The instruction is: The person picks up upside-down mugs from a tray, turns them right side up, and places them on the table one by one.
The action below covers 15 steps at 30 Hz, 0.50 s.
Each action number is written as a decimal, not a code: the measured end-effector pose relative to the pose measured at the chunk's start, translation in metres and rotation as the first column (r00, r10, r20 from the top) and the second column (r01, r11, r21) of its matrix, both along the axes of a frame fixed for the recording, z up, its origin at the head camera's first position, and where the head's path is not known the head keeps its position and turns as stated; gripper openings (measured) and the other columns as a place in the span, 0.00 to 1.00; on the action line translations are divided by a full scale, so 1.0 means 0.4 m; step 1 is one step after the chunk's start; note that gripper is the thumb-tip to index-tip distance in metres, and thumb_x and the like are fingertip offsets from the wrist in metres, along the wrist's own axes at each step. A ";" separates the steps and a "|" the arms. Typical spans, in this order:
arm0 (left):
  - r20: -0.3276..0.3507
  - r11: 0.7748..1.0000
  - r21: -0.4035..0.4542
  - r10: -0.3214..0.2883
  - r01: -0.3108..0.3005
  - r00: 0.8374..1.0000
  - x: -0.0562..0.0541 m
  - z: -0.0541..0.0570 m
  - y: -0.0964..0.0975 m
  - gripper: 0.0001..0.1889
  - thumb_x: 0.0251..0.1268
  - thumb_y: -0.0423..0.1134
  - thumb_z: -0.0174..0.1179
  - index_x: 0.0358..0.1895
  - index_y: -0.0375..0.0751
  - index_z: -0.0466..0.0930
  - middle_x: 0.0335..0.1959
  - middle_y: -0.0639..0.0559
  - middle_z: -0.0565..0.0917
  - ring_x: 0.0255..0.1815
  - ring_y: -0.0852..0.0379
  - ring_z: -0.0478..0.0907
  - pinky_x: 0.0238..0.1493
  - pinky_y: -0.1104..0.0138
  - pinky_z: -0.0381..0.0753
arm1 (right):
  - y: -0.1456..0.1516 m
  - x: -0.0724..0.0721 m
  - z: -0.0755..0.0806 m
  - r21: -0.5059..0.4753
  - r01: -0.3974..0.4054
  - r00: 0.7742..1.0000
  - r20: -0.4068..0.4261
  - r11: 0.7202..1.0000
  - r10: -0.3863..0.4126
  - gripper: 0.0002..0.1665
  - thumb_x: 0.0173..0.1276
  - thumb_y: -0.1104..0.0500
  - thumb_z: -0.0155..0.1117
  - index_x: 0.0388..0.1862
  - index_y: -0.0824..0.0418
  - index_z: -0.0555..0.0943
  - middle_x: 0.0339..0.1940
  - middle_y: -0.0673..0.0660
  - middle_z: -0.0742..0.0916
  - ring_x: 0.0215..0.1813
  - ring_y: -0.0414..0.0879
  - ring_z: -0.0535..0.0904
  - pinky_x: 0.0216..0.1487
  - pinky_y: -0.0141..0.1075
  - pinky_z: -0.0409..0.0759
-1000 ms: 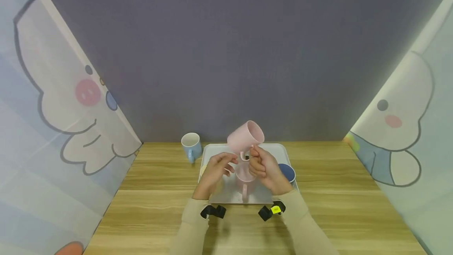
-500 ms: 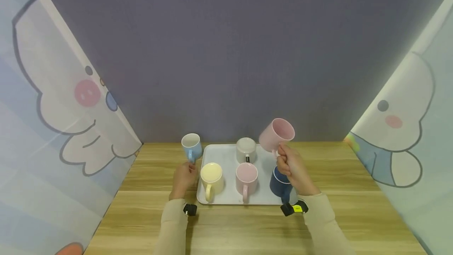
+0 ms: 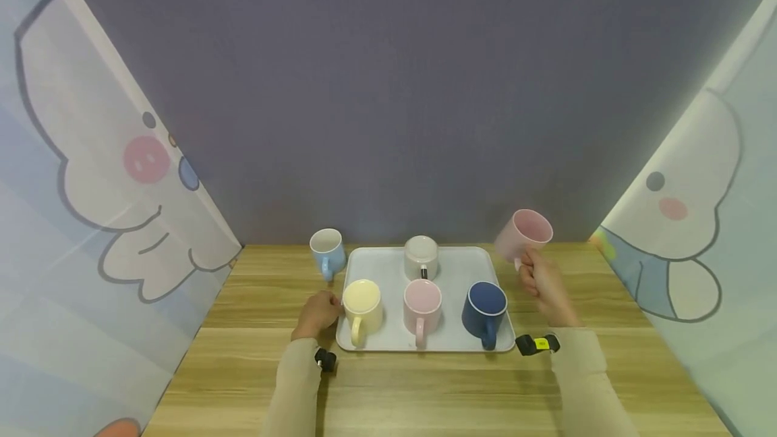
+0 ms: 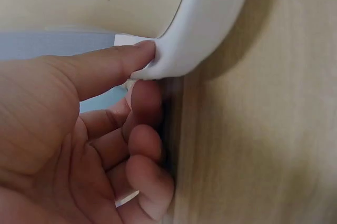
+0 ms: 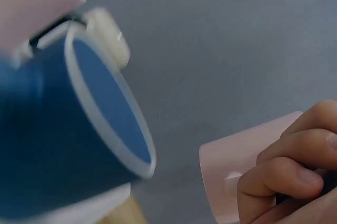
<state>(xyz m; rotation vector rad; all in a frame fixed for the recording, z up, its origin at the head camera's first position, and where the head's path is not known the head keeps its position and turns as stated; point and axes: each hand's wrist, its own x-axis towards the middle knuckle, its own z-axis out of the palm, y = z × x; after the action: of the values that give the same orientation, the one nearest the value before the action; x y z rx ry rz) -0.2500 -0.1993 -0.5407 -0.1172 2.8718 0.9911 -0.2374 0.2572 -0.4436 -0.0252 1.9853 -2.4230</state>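
In the head view my right hand (image 3: 546,285) holds a pink mug (image 3: 523,235) by its handle, raised and tilted, right of the white tray (image 3: 452,261). The right wrist view shows curled fingers (image 5: 287,174) at the mug's handle side. At the tray's left edge is my left hand (image 3: 318,314). Up close, its thumb (image 4: 118,61) lies on the tray rim (image 4: 197,29) with the forefinger curled against the rim's outside, pinching it. On the tray stand a yellow mug (image 3: 363,302), another pink mug (image 3: 423,302), a white mug (image 3: 421,256) and a dark blue mug (image 3: 484,309), all bottom up.
A light blue mug (image 3: 328,251) stands upright on the wooden table (image 3: 419,390), just left of the tray. A dark grey wall (image 3: 394,100) rises behind the table, with printed cartoon panels (image 3: 139,160) at both sides.
My right hand has carried the pink mug rightward from over the tray to beyond its right side. My left hand has moved from near that mug to the tray's left edge.
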 end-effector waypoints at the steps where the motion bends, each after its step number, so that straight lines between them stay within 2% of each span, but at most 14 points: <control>1: 0.011 1.000 0.000 0.001 -0.001 1.000 0.000 0.001 0.000 0.08 0.60 0.36 0.63 0.25 0.40 0.77 0.24 0.49 0.78 0.27 0.52 0.73 0.27 0.65 0.68 | 0.007 -0.005 -0.008 0.018 0.006 1.000 0.009 1.000 -0.006 0.26 0.87 0.51 0.35 0.23 0.53 0.62 0.07 0.41 0.66 0.11 0.35 0.54 0.21 0.40 0.40; 9: 0.019 1.000 -0.025 0.001 0.000 1.000 0.011 0.014 0.007 0.08 0.63 0.38 0.60 0.27 0.41 0.77 0.25 0.48 0.78 0.28 0.52 0.73 0.27 0.64 0.68 | 0.039 -0.056 -0.080 0.083 0.043 0.995 0.092 0.996 -0.050 0.26 0.86 0.51 0.35 0.22 0.52 0.62 0.07 0.40 0.66 0.10 0.32 0.58 0.21 0.37 0.46; 15: 0.002 0.997 -0.068 -0.030 0.030 1.000 0.019 0.019 0.013 0.09 0.64 0.39 0.59 0.27 0.43 0.74 0.25 0.49 0.77 0.27 0.52 0.72 0.27 0.63 0.67 | 0.049 -0.088 -0.125 0.204 0.044 0.988 0.136 0.978 -0.073 0.27 0.86 0.51 0.34 0.22 0.52 0.63 0.08 0.41 0.65 0.12 0.34 0.58 0.19 0.32 0.53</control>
<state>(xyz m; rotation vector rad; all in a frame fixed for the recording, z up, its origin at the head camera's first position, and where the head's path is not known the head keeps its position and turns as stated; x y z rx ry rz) -0.2425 -0.1940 -0.5332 -0.0797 2.8982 0.8885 -0.2726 0.2768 -0.4936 0.2054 2.1814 -2.1732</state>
